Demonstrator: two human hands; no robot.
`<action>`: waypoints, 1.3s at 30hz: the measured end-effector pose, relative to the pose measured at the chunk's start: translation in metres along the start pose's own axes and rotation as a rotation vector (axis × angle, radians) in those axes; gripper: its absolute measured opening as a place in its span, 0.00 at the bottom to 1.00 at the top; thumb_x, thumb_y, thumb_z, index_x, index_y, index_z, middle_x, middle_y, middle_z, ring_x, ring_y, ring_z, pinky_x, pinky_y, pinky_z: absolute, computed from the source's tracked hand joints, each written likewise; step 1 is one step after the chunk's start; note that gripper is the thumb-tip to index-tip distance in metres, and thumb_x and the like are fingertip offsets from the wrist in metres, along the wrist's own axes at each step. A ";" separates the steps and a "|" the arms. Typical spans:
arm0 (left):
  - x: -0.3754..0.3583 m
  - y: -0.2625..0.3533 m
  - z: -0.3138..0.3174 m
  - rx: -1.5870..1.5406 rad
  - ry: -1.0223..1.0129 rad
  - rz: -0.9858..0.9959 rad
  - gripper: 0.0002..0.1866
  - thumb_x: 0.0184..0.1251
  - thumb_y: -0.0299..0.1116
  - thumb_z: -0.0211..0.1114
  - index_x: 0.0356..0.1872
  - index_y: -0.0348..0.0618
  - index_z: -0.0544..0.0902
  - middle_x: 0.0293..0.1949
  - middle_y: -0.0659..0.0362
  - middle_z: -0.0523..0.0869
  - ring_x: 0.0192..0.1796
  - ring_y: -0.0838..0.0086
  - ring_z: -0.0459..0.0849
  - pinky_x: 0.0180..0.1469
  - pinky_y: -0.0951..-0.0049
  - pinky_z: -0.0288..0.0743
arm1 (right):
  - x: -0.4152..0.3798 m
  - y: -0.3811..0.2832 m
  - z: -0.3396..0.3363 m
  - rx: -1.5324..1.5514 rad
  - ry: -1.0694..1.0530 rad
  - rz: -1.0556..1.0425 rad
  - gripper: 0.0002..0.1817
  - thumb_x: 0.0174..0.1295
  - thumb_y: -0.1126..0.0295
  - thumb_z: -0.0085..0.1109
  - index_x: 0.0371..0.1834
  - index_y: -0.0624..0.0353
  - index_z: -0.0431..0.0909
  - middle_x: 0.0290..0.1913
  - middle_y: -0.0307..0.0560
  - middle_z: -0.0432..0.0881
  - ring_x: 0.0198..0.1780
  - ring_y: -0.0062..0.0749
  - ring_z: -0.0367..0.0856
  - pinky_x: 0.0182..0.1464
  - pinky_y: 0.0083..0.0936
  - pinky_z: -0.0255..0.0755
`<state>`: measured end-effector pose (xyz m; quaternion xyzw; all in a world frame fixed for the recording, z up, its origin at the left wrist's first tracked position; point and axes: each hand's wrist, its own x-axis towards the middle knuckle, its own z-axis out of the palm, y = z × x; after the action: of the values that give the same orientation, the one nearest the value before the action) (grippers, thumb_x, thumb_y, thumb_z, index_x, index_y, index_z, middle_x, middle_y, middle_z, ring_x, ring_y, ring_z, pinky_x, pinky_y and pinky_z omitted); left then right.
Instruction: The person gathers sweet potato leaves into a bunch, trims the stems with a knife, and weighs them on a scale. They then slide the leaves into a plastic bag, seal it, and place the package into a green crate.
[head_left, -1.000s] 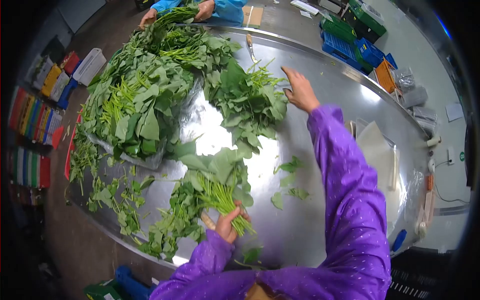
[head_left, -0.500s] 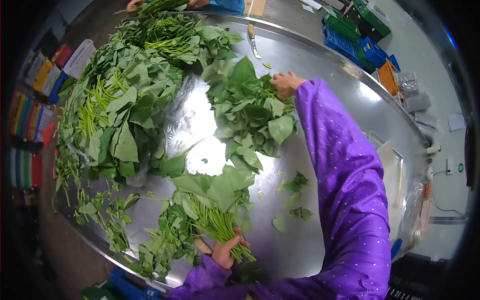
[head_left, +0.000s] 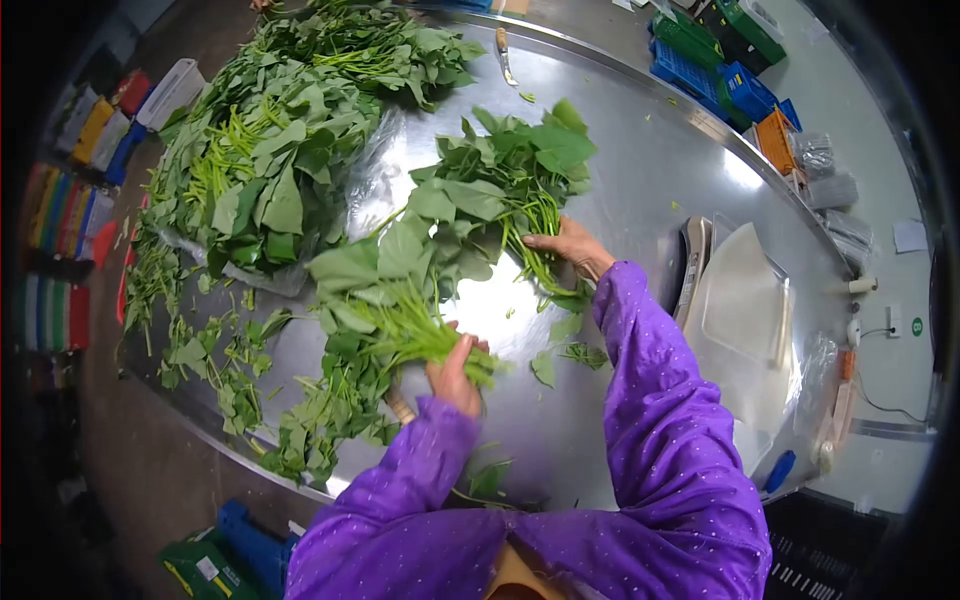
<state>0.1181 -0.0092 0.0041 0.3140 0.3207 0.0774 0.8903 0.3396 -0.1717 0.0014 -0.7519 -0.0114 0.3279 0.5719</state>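
Two hands work leafy greens on a shiny metal surface. Near the person, the left hand is clamped around the stems of one bunch, its leaves fanning far-left. Just right, the right hand grips the stems of a second bunch. A big heap of greens lies far left.

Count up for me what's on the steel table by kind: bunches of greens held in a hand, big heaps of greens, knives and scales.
Bunches held in a hand: 2, one in the left hand, one in the right hand
Big heaps of greens: 1
Knives: 1
Scales: 1
Total: 5
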 end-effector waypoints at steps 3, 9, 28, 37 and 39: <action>0.027 0.001 0.023 -0.003 0.073 0.154 0.18 0.57 0.26 0.62 0.49 0.37 0.70 0.38 0.53 0.78 0.39 0.68 0.78 0.42 0.67 0.73 | -0.004 0.005 0.015 0.264 -0.017 0.100 0.20 0.49 0.69 0.68 0.43 0.65 0.75 0.36 0.46 0.81 0.37 0.29 0.79 0.41 0.25 0.73; 0.097 0.002 0.045 -0.072 0.121 0.156 0.15 0.51 0.25 0.69 0.40 0.41 0.74 0.34 0.57 0.80 0.34 0.68 0.80 0.35 0.69 0.75 | -0.007 0.014 0.035 0.429 0.151 0.091 0.11 0.48 0.76 0.61 0.36 0.68 0.76 0.31 0.47 0.81 0.30 0.30 0.79 0.34 0.26 0.74; 0.115 -0.021 0.036 -0.140 0.033 0.052 0.14 0.48 0.14 0.63 0.36 0.38 0.73 0.33 0.55 0.78 0.31 0.67 0.80 0.34 0.68 0.78 | -0.026 -0.007 0.043 0.612 0.307 -0.086 0.08 0.51 0.78 0.60 0.35 0.64 0.74 0.28 0.45 0.80 0.25 0.29 0.79 0.28 0.27 0.76; 0.096 0.002 0.018 0.069 0.193 0.088 0.14 0.46 0.19 0.67 0.37 0.36 0.78 0.34 0.57 0.82 0.36 0.71 0.80 0.42 0.71 0.74 | -0.041 -0.042 0.028 0.197 0.323 -0.227 0.18 0.46 0.80 0.61 0.43 0.68 0.72 0.35 0.46 0.80 0.33 0.29 0.77 0.38 0.24 0.71; 0.087 0.015 0.012 0.071 0.142 0.158 0.12 0.49 0.20 0.66 0.37 0.37 0.77 0.36 0.56 0.82 0.37 0.70 0.81 0.41 0.71 0.74 | -0.035 -0.035 0.022 0.107 0.324 -0.223 0.18 0.47 0.80 0.60 0.44 0.67 0.72 0.36 0.46 0.80 0.34 0.28 0.77 0.38 0.23 0.71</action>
<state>0.1948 0.0261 -0.0253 0.3635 0.3598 0.1581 0.8447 0.3137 -0.1550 0.0452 -0.7576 0.0150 0.1372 0.6380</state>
